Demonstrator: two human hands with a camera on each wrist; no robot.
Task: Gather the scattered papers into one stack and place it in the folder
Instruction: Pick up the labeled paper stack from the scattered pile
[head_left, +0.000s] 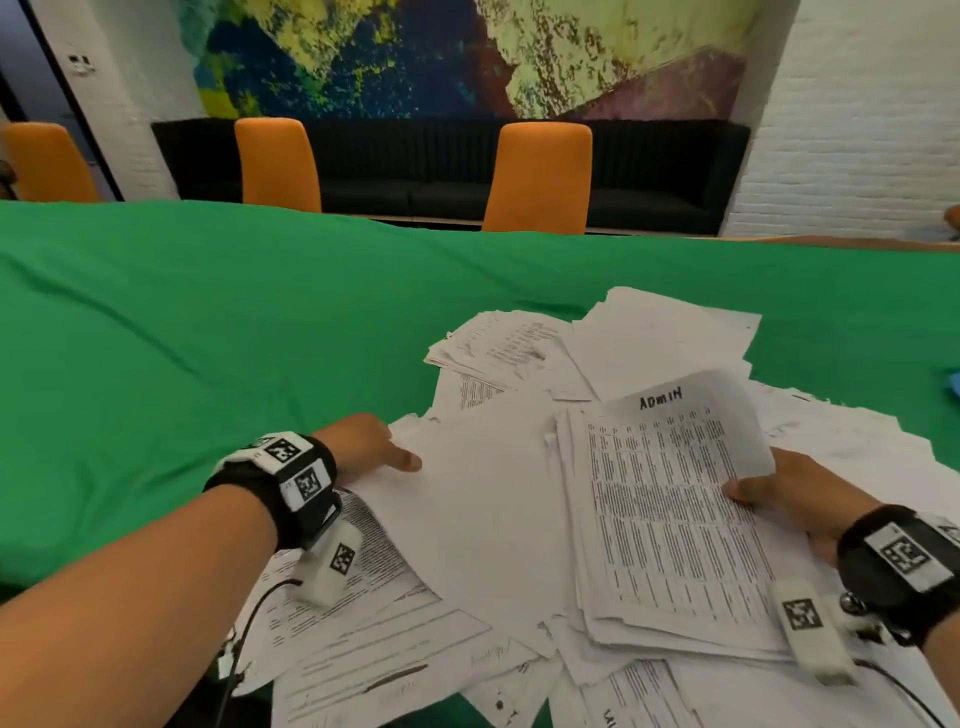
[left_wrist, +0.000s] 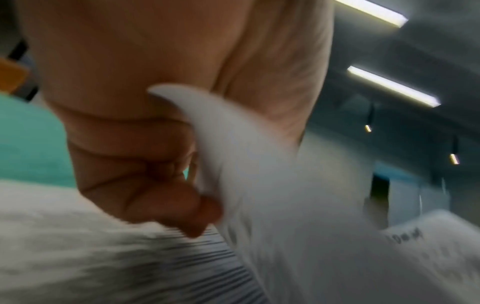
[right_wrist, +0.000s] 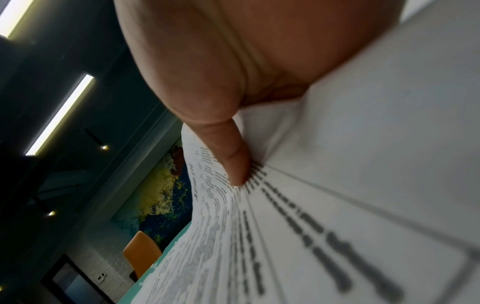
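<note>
Loose white papers (head_left: 524, 358) lie scattered over a green tablecloth. My right hand (head_left: 779, 488) grips the right edge of a thick stack of printed sheets (head_left: 670, 514) headed "ADMIN", thumb on top; the right wrist view shows that thumb (right_wrist: 231, 160) pressing the printed page (right_wrist: 324, 236). My left hand (head_left: 374, 447) pinches the left edge of a blank white sheet (head_left: 488, 499) just left of the stack. In the blurred left wrist view, curled fingers (left_wrist: 145, 164) hold that sheet (left_wrist: 259, 185). No folder is plainly visible.
The green tablecloth (head_left: 182, 338) stretches bare to the left and back. Orange chairs (head_left: 540, 176) and a black bench stand behind the table. A small blue thing (head_left: 953, 384) pokes in at the right edge. More printed sheets (head_left: 374, 639) lie near the front edge.
</note>
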